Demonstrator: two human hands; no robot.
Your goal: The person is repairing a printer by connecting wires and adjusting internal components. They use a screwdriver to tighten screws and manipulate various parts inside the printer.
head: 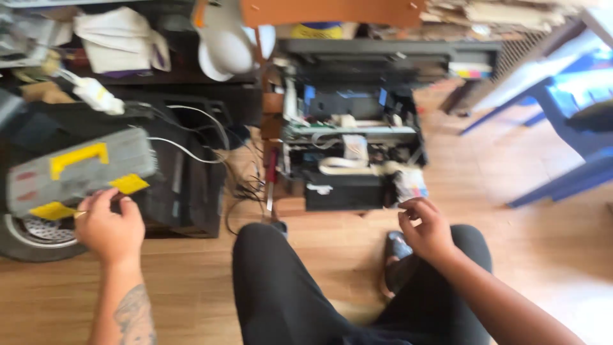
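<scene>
My left hand (pixel 110 228) reaches to the left, its fingers at the front edge of a grey plastic case (pixel 80 169) with a yellow handle and yellow latches; the thumb and forefinger pinch near one latch. My right hand (pixel 426 228) hovers loosely curled above my right knee, holding nothing, just in front of an opened printer (pixel 351 150) with its cover off and its inner parts and ribbon cables exposed. A red-handled screwdriver (pixel 271 182) lies on the floor left of the printer. My legs in black trousers fill the lower middle.
Black equipment with loose white and black cables (pixel 204 137) sits between the case and the printer. A wheel (pixel 35 236) lies under the case at the left. Blue furniture legs (pixel 562 179) stand at the right on the wooden floor. Clutter lines the back.
</scene>
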